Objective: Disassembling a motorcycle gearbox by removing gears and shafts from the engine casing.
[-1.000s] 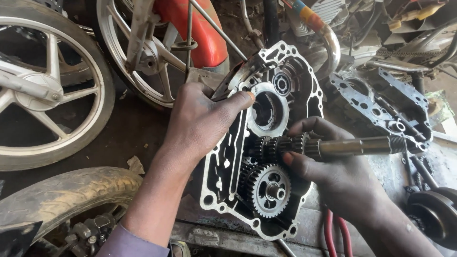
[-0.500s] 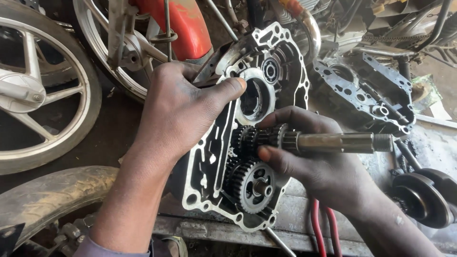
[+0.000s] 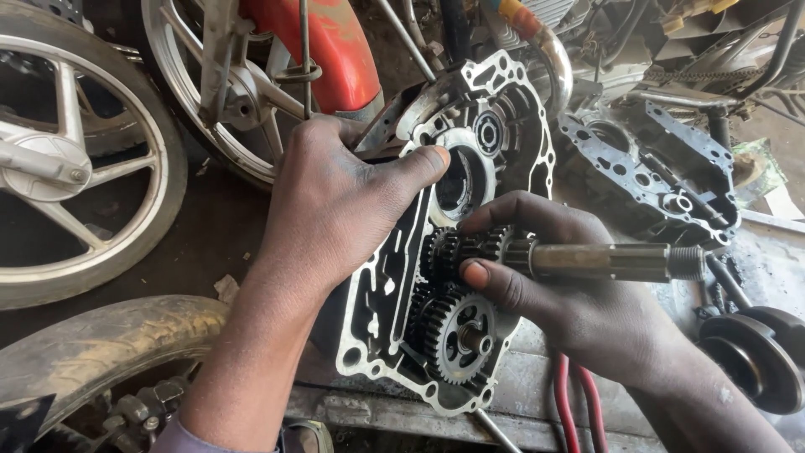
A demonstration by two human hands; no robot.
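Observation:
A grey metal engine case half (image 3: 537, 151) stands tilted on the workbench in the head view. My left hand (image 3: 335, 210) grips its left edge, thumb resting on the rim of the large round bearing hole. Inside the case sit dark stacked gears, with a larger toothed gear (image 3: 461, 335) below them. My right hand (image 3: 562, 285) is closed around a long steel gear shaft (image 3: 612, 262) that sticks out to the right, threaded at its far end. Its gear end meets the gear cluster inside the case.
A second dark case half (image 3: 654, 176) lies at the right. A round crank part (image 3: 755, 352) sits at the lower right, beside red-handled pliers (image 3: 570, 403). Spoked motorcycle wheels (image 3: 75, 168), a red fender (image 3: 327, 50) and a worn tyre (image 3: 92, 344) crowd the left.
The view has shifted slightly, so the case sits more to the left. My right hand stays on the shaft at the gear cluster and my left hand keeps hold of the case.

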